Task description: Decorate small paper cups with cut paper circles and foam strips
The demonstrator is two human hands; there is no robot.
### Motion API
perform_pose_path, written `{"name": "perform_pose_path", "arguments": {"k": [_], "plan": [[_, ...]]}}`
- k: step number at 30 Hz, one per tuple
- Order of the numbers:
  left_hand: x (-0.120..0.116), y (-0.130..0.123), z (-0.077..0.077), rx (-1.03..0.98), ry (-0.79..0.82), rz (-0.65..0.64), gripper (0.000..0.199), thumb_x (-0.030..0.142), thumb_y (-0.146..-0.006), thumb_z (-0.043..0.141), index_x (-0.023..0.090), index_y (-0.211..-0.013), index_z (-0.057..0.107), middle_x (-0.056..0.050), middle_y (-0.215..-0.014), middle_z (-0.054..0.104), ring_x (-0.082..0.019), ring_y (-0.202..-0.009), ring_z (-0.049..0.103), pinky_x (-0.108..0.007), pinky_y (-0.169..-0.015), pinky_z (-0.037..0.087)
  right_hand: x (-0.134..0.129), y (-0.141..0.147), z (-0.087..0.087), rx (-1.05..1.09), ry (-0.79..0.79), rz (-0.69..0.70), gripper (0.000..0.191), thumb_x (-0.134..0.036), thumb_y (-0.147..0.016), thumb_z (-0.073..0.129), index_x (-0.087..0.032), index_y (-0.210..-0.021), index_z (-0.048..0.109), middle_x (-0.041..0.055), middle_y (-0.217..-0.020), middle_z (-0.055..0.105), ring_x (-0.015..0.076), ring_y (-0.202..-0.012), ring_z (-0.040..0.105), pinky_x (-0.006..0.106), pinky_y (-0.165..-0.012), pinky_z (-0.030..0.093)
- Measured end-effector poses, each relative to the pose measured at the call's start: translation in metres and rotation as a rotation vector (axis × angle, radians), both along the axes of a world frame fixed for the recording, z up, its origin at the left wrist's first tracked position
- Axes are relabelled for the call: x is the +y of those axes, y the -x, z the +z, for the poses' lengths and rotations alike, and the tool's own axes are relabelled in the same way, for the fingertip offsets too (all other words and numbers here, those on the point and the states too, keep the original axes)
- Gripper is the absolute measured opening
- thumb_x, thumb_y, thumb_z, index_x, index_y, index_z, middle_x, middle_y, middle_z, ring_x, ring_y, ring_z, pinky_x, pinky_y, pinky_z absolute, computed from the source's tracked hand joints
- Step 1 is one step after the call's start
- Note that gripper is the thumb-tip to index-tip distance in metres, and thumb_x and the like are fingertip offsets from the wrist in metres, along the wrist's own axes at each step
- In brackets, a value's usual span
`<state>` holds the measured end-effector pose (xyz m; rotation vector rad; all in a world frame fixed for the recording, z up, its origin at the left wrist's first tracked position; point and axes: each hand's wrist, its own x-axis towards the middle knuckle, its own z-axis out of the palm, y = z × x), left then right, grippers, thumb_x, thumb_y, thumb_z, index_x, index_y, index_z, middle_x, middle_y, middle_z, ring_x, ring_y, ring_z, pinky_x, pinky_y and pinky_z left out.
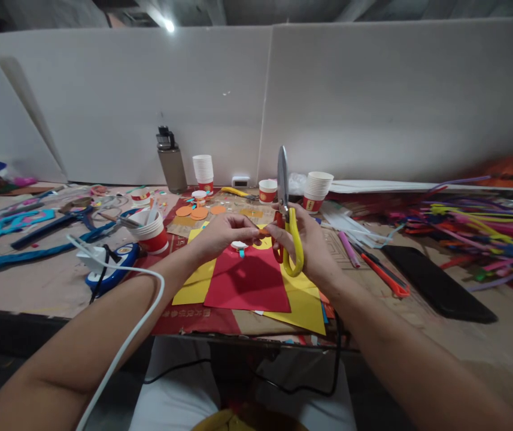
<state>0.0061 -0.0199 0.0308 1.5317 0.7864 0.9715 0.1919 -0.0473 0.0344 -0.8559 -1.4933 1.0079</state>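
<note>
Yellow-handled scissors (293, 239) stand upright in my right hand (303, 242), blades pointing up, its fingers wrapped round the handles. A small orange piece (264, 231) shows between the fingertips of both hands. My left hand (227, 234) is closed in a pinch at that piece. Below the hands lies red paper (247, 281) on top of yellow sheets (303, 308). A small white disc (239, 245) with a blue tab sits at the red paper's top edge. Orange paper discs (199, 212) lie beyond my left hand.
Paper cups (151, 233) with brushes and a blue power strip (119, 266) stand left. Farther back are a bottle (172, 164) and cup stacks (318, 190). A cutter (384, 274), a black phone (436, 284) and colourful pipe cleaners (498, 230) lie right. A white cable (142, 323) crosses my left forearm.
</note>
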Motion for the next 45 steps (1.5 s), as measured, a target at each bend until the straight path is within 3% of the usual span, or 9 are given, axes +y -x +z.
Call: {"name": "perform_pose_path", "arguments": {"k": [11,22,26,30,39,45], "plan": [[0.002,0.003,-0.001,0.100,-0.043,-0.016,0.020,0.032,-0.073,0.072,0.013,-0.071,0.067,-0.007,-0.073,0.071,-0.015,-0.070,0.065,-0.027,-0.067,0.048,-0.001,0.000,0.001,-0.007,0.068,0.063,0.051,-0.033,-0.068,0.076,-0.023,-0.111,0.053,-0.0008,-0.081,0.059,0.0129,-0.066,0.055,0.026,-0.055,0.046],[0.002,0.003,-0.001,0.159,-0.024,-0.026,0.022,0.034,-0.075,0.072,0.013,-0.073,0.066,-0.008,-0.073,0.071,-0.015,-0.068,0.064,-0.027,-0.065,0.048,0.004,-0.001,-0.003,-0.051,0.022,0.080,0.053,-0.031,-0.069,0.074,-0.020,-0.115,0.050,0.0011,-0.082,0.061,0.0153,-0.071,0.058,0.028,-0.061,0.047],[0.002,-0.004,-0.009,0.003,0.082,-0.003,0.024,0.036,-0.075,0.072,0.013,-0.075,0.066,-0.005,-0.072,0.070,-0.013,-0.066,0.063,-0.026,-0.065,0.047,0.005,-0.001,-0.006,-0.009,-0.011,-0.005,0.048,-0.034,-0.069,0.076,-0.020,-0.109,0.054,-0.0003,-0.079,0.060,0.0147,-0.070,0.057,0.030,-0.065,0.048],[0.001,-0.015,-0.018,-0.181,0.194,0.021,0.026,0.033,-0.069,0.078,0.014,-0.086,0.069,-0.003,-0.078,0.069,-0.012,-0.069,0.063,-0.026,-0.068,0.047,0.002,0.001,-0.007,0.132,0.052,-0.038,0.051,-0.038,-0.066,0.078,-0.023,-0.109,0.054,0.0001,-0.082,0.061,0.0157,-0.069,0.058,0.029,-0.059,0.048],[-0.009,-0.025,-0.020,-0.261,0.175,0.140,0.022,0.032,-0.068,0.078,0.014,-0.076,0.067,-0.001,-0.072,0.067,-0.010,-0.066,0.059,-0.023,-0.067,0.043,-0.002,0.007,-0.008,0.172,0.075,-0.106,0.046,-0.040,-0.067,0.078,-0.025,-0.104,0.054,-0.0001,-0.084,0.059,0.0153,-0.069,0.057,0.030,-0.061,0.050],[-0.012,-0.026,-0.019,-0.275,0.139,0.153,0.024,0.030,-0.065,0.080,0.015,-0.079,0.068,-0.001,-0.075,0.067,-0.010,-0.068,0.060,-0.023,-0.067,0.043,-0.002,0.009,-0.008,0.234,0.088,-0.095,0.046,-0.035,-0.067,0.079,-0.023,-0.104,0.054,-0.0020,-0.084,0.058,0.0122,-0.068,0.056,0.028,-0.063,0.048]]}}
